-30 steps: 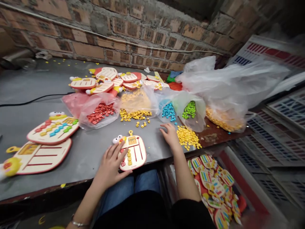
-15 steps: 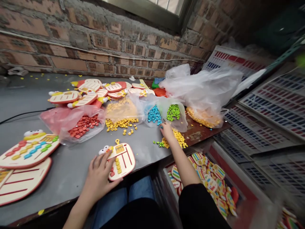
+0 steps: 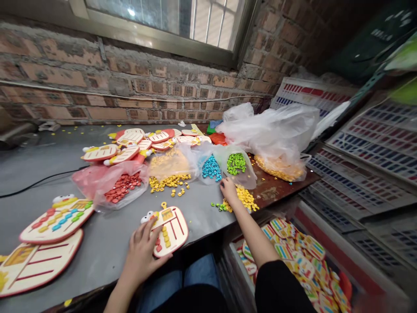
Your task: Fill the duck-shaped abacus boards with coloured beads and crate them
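Observation:
My left hand [image 3: 142, 248] grips the lower left side of a cream, duck-headed toy board [image 3: 177, 232], fingers over its top and thumb along the near edge. Red beads [image 3: 158, 244] and yellow beads [image 3: 166, 237] sit in two of its rows; two other slots show bare red lines. My right hand [image 3: 229, 191] is at the near edge of the bag of blue beads [image 3: 211, 168], fingers drawn together. What lies between its fingertips is too small to make out. Under its wrist spreads a pile of yellow beads [image 3: 245, 198], with loose green beads [image 3: 217, 206] beside it.
Bags of red beads [image 3: 123, 187], yellow beads [image 3: 169, 181] and green beads [image 3: 236, 164] line the grey table [image 3: 107, 237]. A board with four-coloured rows [image 3: 60, 221] overlaps another board [image 3: 42, 265] at left. More boards [image 3: 127, 152] pile up behind. A crate [image 3: 239, 265] of boards stands below right.
The view has tilted up, so the table and hands appear lower and more of the window shows. Both hands keep nearly the same places against the board and the bead bags.

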`<state>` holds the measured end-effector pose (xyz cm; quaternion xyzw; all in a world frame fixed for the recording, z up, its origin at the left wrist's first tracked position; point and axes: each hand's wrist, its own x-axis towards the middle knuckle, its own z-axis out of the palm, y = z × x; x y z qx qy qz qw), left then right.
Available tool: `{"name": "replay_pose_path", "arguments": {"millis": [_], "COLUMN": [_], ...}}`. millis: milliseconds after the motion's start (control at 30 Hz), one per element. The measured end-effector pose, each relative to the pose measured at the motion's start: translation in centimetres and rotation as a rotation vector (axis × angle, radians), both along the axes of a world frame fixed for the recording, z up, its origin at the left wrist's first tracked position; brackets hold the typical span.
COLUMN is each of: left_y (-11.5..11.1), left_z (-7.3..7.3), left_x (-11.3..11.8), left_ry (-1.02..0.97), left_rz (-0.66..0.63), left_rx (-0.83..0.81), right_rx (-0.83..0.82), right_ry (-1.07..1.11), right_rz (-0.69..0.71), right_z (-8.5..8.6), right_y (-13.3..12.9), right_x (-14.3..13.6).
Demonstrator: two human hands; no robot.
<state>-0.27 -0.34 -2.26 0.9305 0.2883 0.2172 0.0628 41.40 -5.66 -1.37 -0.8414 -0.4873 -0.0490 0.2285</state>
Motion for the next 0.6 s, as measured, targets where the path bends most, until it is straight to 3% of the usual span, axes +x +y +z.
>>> {"name": "replay_pose_path", "arguments": {"millis": [200,367,600], "left_y": [-0.13,-0.41,-0.53], "left_z": [0.20,0.54,0.71], "left_x": [0.03,0.17,0.16], "left_ry": [0.008,0.004,-0.005], "left_rz": [-0.003,0.006,-0.004], "left_rx": [-0.012,-0.042,-0.057], "right_rx": [0.163,0.032,0.014], "right_ry": [-0.035,0.032,0.078], "right_rz": [-0.032,-0.040,-0.042], "right_z": [-0.75,-0.40,-0.04], "right_y": [-0.14,-0.01,-0.26], "right_x": [-0.62,-0.41,0.30]}}
